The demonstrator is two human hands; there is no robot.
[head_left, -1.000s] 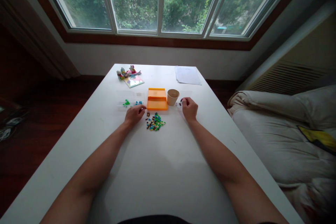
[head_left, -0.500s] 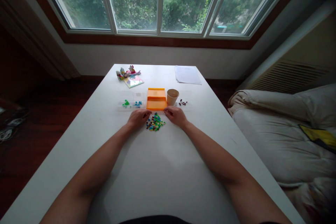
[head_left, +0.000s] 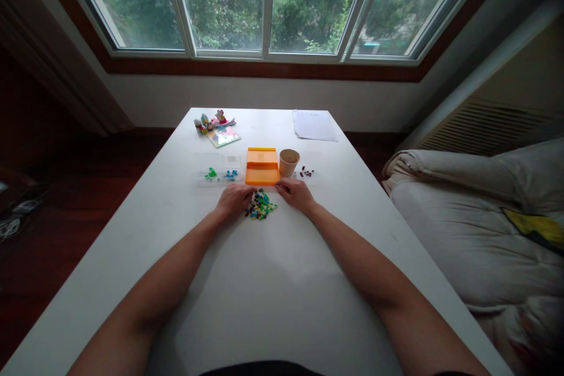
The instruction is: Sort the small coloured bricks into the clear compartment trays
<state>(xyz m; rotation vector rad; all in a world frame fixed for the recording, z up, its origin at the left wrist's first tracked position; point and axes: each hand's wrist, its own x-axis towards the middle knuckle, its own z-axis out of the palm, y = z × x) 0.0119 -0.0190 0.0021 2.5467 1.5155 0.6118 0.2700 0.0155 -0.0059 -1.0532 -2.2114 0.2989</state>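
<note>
A small heap of mixed toy building bricks (head_left: 262, 205), green, blue, yellow and dark, lies on the table between my hands. My left hand (head_left: 235, 200) has its curled fingers at the heap's upper left edge; what is between the fingertips is too small to make out. My right hand (head_left: 296, 194) is pinched closed by the near right corner of an open orange plastic box (head_left: 263, 175), and anything in its fingers is hidden. Green bricks (head_left: 211, 173) and blue bricks (head_left: 231, 174) sit apart in a clear tray (head_left: 200, 160) on the left. Dark brown bricks (head_left: 306, 172) lie on the right.
Beside the orange box stands a paper cup (head_left: 289, 163). Colourful small figures (head_left: 215, 121) and a patterned card (head_left: 224, 137) are at the far left of the white table (head_left: 273, 294). Paper sheets (head_left: 315, 125) lie far right. A pale sofa (head_left: 449, 235) flanks the table.
My left hand has shifted slightly right, its fingertips now at the heap's edge. My right hand stays nearly in place by the orange box.
</note>
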